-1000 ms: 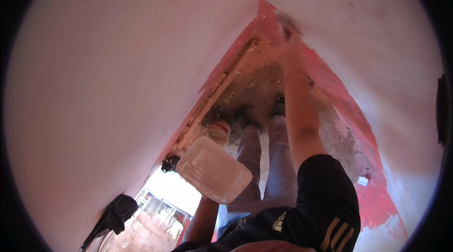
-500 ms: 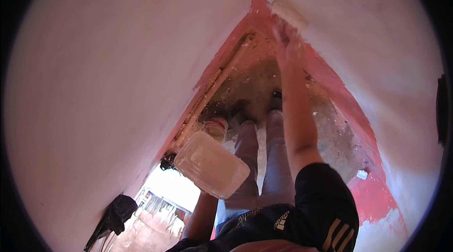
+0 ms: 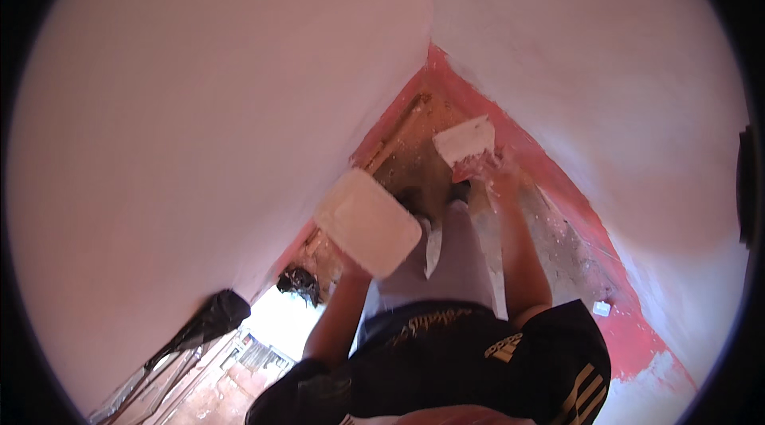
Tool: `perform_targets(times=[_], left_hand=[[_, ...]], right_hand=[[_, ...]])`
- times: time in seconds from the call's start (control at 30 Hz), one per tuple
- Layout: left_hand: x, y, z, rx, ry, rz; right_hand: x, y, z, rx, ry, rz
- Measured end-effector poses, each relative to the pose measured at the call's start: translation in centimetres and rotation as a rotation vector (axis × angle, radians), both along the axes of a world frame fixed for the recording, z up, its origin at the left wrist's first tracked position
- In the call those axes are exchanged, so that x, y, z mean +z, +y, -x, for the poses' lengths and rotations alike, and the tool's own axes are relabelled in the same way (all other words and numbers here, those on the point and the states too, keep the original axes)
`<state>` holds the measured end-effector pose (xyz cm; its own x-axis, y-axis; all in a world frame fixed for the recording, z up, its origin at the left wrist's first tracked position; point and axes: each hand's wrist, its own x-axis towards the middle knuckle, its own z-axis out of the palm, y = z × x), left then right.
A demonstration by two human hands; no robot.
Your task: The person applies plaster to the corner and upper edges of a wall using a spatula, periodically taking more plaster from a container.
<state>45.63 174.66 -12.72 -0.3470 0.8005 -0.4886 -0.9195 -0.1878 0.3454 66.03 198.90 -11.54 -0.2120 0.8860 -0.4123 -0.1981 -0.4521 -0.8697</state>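
Observation:
A pale, rounded-rectangle flat board [image 3: 369, 222], like a container lid, is held out at mid-left by my left hand [image 3: 351, 263]. Most of that hand's fingers are hidden beneath the board. My right hand [image 3: 496, 172], smeared with whitish paste, grips a wide scraper [image 3: 465, 141] whose pale, roughly rectangular blade points up and left. The scraper appears apart from both the board and the right wall [image 3: 606, 90], which is pale above a red band [image 3: 550, 162].
The left wall [image 3: 207, 106] meets the right one in a corner ahead. Below lies a stained, spattered floor [image 3: 550, 246]. A black crumpled thing [image 3: 299, 285] sits by the bright opening at lower left, near a dark hanging object [image 3: 211, 320]. A small white item [image 3: 602, 309] is at right.
My right hand has come down from the right wall near the corner, bringing the scraper back toward me. The board has risen slightly and now covers the bucket seen before.

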Motion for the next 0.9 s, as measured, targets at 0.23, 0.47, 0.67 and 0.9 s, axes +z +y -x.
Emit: perform_targets(times=[0.23, 0.47, 0.67, 0.9], left_hand=[[15.0, -1.4, 1.2, -0.141, -0.118, -0.312], [24.0, -2.7, -0.1, -0.184, 0.026, -0.527], [28.3, -7.2, -0.6, -0.151, 0.168, -0.644], [28.9, -11.4, 1.8, -0.159, 0.275, -0.794]], right_hand=[[21.5, -10.3, -3.1, -0.089, 0.169, -0.292], [33.0, -20.8, -1.2, -0.194, 0.318, -0.398], [36.5, -26.9, 2.4, 0.192, -0.100, -0.562], [37.0, -29.9, 8.8, 0.410, -0.351, -0.679]])
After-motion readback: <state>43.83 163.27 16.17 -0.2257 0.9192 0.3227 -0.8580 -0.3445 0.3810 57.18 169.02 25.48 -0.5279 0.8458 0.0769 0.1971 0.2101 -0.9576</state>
